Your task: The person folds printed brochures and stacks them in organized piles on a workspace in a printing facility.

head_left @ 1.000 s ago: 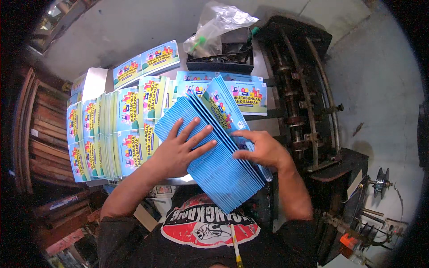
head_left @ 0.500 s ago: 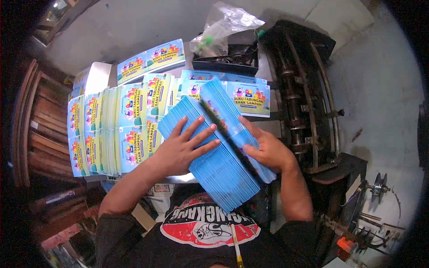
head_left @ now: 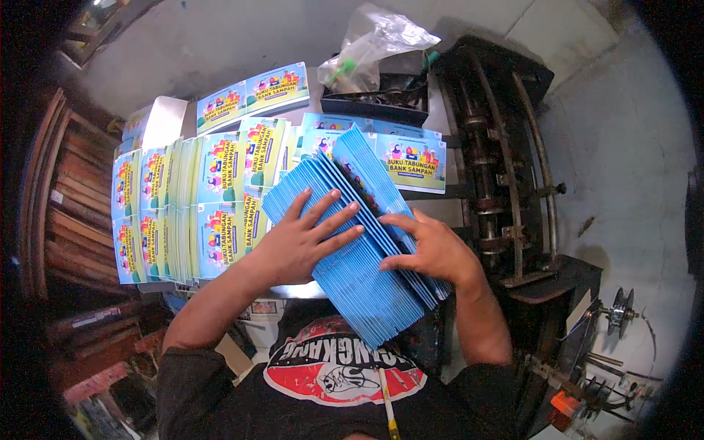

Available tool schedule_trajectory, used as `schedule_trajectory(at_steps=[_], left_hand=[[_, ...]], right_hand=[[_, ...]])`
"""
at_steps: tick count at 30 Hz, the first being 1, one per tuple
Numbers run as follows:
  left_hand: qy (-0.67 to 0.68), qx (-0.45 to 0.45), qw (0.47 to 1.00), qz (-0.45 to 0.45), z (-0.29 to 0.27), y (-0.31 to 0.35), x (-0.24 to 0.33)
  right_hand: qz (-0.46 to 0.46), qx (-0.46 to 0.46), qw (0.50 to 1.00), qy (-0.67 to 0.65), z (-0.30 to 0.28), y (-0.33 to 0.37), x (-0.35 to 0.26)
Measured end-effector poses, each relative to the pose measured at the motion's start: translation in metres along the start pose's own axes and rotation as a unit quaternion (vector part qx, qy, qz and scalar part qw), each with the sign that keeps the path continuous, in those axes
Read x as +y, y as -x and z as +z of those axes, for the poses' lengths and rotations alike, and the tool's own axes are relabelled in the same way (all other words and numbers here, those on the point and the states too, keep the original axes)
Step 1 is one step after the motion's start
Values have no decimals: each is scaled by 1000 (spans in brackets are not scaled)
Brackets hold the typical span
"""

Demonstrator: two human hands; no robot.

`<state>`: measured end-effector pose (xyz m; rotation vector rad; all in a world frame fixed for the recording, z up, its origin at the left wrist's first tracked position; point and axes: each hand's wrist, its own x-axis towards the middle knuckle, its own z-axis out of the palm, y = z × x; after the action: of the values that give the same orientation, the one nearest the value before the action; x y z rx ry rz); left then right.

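A fanned stack of light blue booklets (head_left: 359, 286) lies at a slant in front of me, its many edges overlapping like steps. My left hand (head_left: 297, 242) rests on the stack's left part with the fingers spread, holding nothing. Over the right part is my right hand (head_left: 440, 253), its thumb and forefinger apart and their tips at the booklet edges. Beneath it, a few booklets lean apart from the bunch, and a dark gap shows a printed cover between them. The right hand's other fingers are partly hidden.
Rows of printed booklets (head_left: 220, 172) stand to the left, with more printed covers (head_left: 275, 88) behind. A black box (head_left: 396, 110) with a clear plastic bag (head_left: 381, 37) is at the back. A dark metal machine with rollers (head_left: 488, 176) stands at the right.
My right hand has shifted left, its thumb and forefinger now reaching over the booklet edges. The dark gap has narrowed as several booklets spread rightward. My left hand stays nearly in place.
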<state>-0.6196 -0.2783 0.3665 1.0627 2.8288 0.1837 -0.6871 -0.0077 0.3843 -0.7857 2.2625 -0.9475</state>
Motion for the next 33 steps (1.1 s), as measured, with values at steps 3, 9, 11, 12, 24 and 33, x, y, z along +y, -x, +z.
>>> schedule_trajectory(at_steps=[3,9,11,12,24,33], left_hand=[[-6,10,1000,1,4,2,-1],[-1,-2,1000,-7,4,3,0],[1,11,1000,-7,4,2,-1],[2,21,1000,-9,5,4,-1],[10,-13,1000,-17,1,3,1],[1,11,1000,-1,2,3,-1]], right_hand=[[3,-17,1000,-2,-1,-1,0],[-49,58,996,43,7,1,14],[-45,43,994,85,8,2,6],[-32,26,995,96,6,1,-8],[-7,23,998,52,6,-1,-6],[10,24,998,53,1,-1,-10]])
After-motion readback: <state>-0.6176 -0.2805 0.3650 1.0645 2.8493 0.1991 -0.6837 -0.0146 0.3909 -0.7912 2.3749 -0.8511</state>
